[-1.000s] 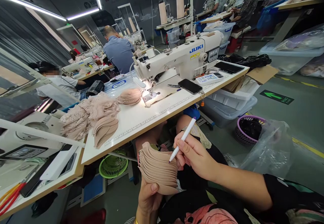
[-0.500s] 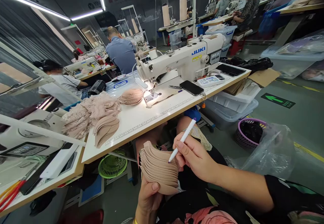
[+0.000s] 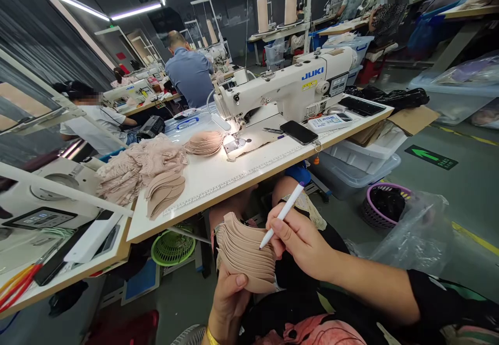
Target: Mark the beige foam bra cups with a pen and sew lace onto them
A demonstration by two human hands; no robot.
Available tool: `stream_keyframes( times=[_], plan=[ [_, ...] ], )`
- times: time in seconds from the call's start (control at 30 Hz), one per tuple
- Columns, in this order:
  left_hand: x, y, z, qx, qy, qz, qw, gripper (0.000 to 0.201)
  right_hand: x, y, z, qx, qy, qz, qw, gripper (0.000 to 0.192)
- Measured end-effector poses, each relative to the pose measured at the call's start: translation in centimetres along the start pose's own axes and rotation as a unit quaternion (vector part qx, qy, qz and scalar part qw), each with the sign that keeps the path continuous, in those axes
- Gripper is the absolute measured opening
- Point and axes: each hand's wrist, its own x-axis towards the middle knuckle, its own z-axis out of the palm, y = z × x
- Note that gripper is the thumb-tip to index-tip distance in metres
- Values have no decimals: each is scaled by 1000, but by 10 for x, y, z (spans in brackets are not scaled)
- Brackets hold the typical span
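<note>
Two hands work below the front edge of the surface (image 3: 218, 184). Left hand (image 3: 230, 303): grip pinched around the lower end of a fanned stack of beige foam cups (image 3: 245, 256), thumb pressed on the front of the bottom cup; the stack is held over the person's lap, just under the surface edge. Right hand (image 3: 302, 243): grip pressed together on a white pen (image 3: 281, 215), whose tip touches the top of the stack.

On the surface: a white sewing machine (image 3: 288, 88) under its own lamp; a small pile of moulded cups (image 3: 205, 142) just beside the needle; a second fanned pile of cups (image 3: 163, 191) at the left corner, touching a heap of beige lace pieces (image 3: 136, 168); a dark phone (image 3: 299, 132) near the front edge.

Containers: a green mesh basket (image 3: 173, 246) on the floor under the surface, contents not discernible; two stacked clear plastic bins (image 3: 362, 160) at the right end beneath the surface, lidded, contents hidden; a purple-rimmed round basket (image 3: 384, 204) holding something dark; a clear plastic bag (image 3: 417, 233) just beside it, contents unclear; a large translucent tub (image 3: 452, 93) further right, filled with pale bagged material.

Other people sit at machines behind, well apart.
</note>
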Motion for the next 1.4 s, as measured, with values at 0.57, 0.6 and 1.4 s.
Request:
stream_keyframes(
  times=[0.57,0.6,1.4],
  plan=[
    [-1,-4,-1,-5,24,-27,999,84,-4,0,0,-32,-10,-24,999,37],
    [0,-4,-1,-5,22,-25,999,83,-4,0,1,-35,-7,-26,999,36],
    [0,-2,1,-11,16,-28,999,62,-6,2,7,-86,-41,-76,993,28]
  ],
)
